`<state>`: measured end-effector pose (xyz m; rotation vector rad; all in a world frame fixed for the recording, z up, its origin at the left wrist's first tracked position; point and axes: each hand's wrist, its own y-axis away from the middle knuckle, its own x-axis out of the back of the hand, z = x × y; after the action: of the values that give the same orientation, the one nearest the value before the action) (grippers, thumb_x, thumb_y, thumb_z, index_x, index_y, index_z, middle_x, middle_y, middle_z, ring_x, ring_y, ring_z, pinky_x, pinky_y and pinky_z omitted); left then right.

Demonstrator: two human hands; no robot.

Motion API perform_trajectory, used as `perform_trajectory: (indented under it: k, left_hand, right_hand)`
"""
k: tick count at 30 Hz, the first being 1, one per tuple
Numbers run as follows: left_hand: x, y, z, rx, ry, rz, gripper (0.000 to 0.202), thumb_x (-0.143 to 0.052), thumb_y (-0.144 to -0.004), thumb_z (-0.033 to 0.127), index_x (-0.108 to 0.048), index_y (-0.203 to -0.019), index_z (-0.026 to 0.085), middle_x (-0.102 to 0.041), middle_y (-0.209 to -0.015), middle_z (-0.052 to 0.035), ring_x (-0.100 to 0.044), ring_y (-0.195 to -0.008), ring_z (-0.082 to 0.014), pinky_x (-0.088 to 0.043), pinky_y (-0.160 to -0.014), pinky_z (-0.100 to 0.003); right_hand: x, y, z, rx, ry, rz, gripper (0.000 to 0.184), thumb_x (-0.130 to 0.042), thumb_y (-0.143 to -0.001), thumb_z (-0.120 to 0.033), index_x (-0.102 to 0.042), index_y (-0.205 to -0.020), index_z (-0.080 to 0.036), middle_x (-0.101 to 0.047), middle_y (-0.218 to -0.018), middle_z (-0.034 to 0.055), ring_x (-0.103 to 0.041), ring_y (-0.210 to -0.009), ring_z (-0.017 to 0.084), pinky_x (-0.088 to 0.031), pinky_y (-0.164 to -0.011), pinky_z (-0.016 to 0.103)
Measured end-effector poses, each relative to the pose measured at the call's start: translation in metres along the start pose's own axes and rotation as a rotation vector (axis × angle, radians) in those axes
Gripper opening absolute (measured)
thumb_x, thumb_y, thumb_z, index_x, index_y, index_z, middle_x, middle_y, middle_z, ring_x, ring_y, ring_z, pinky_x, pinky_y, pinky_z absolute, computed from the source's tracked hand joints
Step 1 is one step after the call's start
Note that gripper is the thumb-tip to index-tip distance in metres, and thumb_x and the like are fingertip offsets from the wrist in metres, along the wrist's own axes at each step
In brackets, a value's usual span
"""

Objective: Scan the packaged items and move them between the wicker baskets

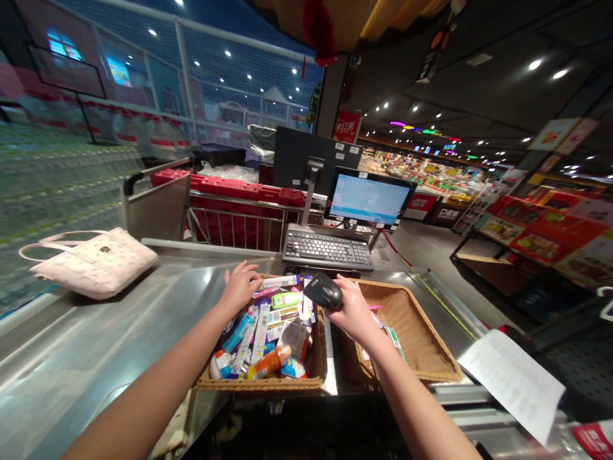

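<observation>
My right hand [355,311] grips a black computer mouse [324,292], raised above the gap between two wicker baskets. The full left basket [258,384] holds many small packaged goods, among them an orange-capped bottle [269,362], a green pack [287,299] and several slim boxes. At this basket's back left corner rests my left hand [241,285], fingers stretched out and holding nothing. Beneath my right forearm, the right basket [407,319] shows mostly bare wicker with a few items at its left side, partly hidden by the arm.
Behind the baskets stand a black keyboard [328,249] and a lit monitor [371,199]. A pale handbag [103,265] lies on the metal counter [158,319] at left. Printed paper [514,380] lies at right. A cart with red crates [239,191] is beyond the counter.
</observation>
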<state>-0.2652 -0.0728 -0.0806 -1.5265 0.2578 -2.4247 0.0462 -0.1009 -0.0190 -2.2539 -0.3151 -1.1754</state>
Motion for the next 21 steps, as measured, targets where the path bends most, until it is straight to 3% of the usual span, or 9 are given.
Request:
perform_trajectory:
  k: [3,7,12,16,21]
  left_hand:
    - [-0.013,-0.003,-0.006,0.038,-0.032,-0.047,0.024,-0.050,-0.084,0.029,-0.072,-0.077,0.024,-0.059,-0.133,-0.0051,-0.034,-0.138,-0.0347,-0.021,-0.106,-0.070]
    - [-0.022,-0.007,-0.008,0.102,-0.073,-0.122,0.029,-0.044,-0.086,0.023,-0.073,-0.090,0.026,-0.051,-0.142,-0.0053,-0.029,-0.141,-0.0337,-0.022,-0.105,-0.071]
    - [-0.024,-0.009,-0.001,0.074,-0.075,-0.112,0.032,-0.042,-0.088,0.024,-0.072,-0.101,0.026,-0.050,-0.143,-0.0060,-0.029,-0.141,-0.0330,-0.025,-0.107,-0.068]
    - [-0.020,-0.009,0.019,-0.051,-0.044,-0.098,0.030,-0.045,-0.088,0.030,-0.071,-0.101,0.026,-0.051,-0.142,-0.0073,-0.030,-0.141,-0.0334,-0.025,-0.107,-0.066]
    - [-0.019,-0.012,0.065,-0.235,0.017,-0.113,0.027,-0.049,-0.087,0.036,-0.070,-0.099,0.026,-0.053,-0.140,-0.0080,-0.031,-0.140,-0.0317,-0.024,-0.108,-0.065]
  right_hand:
    - [0.002,0.000,-0.002,-0.008,0.002,-0.003,0.032,-0.064,-0.067,-0.017,-0.069,-0.098,-0.023,-0.065,-0.115,0.0066,-0.042,-0.132,0.035,-0.028,-0.109,0.058]
    - [0.005,0.002,-0.001,-0.018,0.007,0.005,0.030,-0.064,-0.068,-0.018,-0.069,-0.097,-0.023,-0.065,-0.115,0.0066,-0.042,-0.131,0.035,-0.027,-0.110,0.057]
    - [0.007,0.005,0.004,-0.028,0.013,0.015,0.034,-0.064,-0.067,-0.016,-0.068,-0.100,-0.023,-0.065,-0.114,0.0070,-0.042,-0.132,0.034,-0.027,-0.110,0.057]
    - [0.008,0.010,0.013,-0.054,0.015,0.013,0.033,-0.064,-0.067,-0.016,-0.068,-0.099,-0.022,-0.066,-0.113,0.0078,-0.043,-0.131,0.033,-0.028,-0.110,0.057]
    - [0.017,0.029,0.031,-0.126,0.031,0.051,0.036,-0.065,-0.068,-0.018,-0.065,-0.104,-0.022,-0.066,-0.115,0.0085,-0.047,-0.128,0.033,-0.028,-0.109,0.058]
